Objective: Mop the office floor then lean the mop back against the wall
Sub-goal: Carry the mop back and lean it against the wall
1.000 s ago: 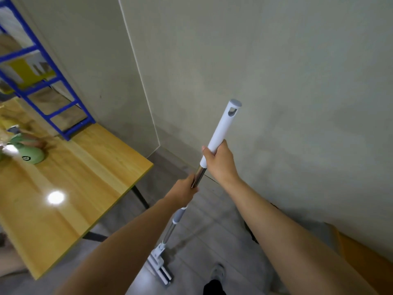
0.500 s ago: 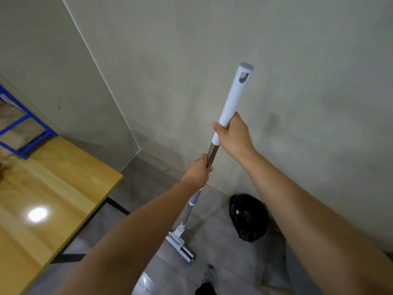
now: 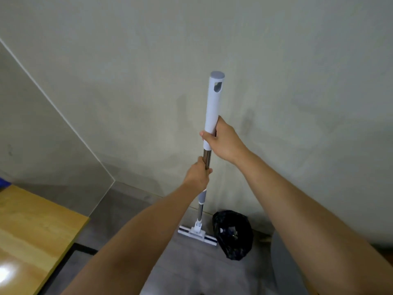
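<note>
A mop with a white upper handle [image 3: 213,103] and a metal shaft stands nearly upright in front of the grey wall [image 3: 276,81]. Its flat white head [image 3: 197,234] rests on the grey tile floor close to the wall's base. My right hand [image 3: 222,140] grips the lower end of the white handle. My left hand [image 3: 198,173] grips the metal shaft just below it. Whether the handle's top touches the wall cannot be told.
A black rubbish bag [image 3: 234,235] sits on the floor right of the mop head, against the wall. A wooden table [image 3: 32,226] with a dark frame fills the lower left. The wall corner [image 3: 63,116] runs diagonally at left.
The view has swung right, toward the wall. The mop went from tilted to nearly upright, and its head now lies beside the black bag near the wall. Both hands keep their grip.
</note>
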`<state>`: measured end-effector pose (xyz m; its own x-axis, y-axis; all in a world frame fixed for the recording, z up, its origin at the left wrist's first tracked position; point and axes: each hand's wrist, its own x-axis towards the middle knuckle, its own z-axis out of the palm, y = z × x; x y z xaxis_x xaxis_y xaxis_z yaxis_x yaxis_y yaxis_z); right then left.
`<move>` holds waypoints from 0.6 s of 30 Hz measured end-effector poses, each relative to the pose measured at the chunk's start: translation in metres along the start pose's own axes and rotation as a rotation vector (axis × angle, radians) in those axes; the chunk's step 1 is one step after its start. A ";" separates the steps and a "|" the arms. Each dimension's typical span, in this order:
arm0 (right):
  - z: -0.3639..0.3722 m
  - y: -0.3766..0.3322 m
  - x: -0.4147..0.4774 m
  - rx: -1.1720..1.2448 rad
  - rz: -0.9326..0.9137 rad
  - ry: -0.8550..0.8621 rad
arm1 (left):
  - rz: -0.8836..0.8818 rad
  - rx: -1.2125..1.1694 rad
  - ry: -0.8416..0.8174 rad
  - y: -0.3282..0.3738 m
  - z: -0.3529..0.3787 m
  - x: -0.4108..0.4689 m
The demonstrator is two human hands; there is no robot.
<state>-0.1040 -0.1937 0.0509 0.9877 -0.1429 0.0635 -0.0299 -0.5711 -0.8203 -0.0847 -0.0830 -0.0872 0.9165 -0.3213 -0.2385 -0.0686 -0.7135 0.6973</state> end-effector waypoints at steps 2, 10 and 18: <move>-0.009 0.002 0.009 -0.019 0.005 0.001 | 0.009 0.028 0.004 0.012 0.001 0.011; -0.034 0.022 0.037 -0.066 0.086 0.063 | 0.042 0.078 -0.040 0.034 0.013 0.044; -0.036 0.025 0.069 -0.268 0.268 0.190 | 0.033 0.064 -0.100 0.047 0.006 0.084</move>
<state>-0.0417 -0.2472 0.0550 0.8946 -0.4468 -0.0075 -0.3451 -0.6802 -0.6467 -0.0131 -0.1475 -0.0787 0.8696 -0.4037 -0.2842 -0.1264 -0.7386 0.6622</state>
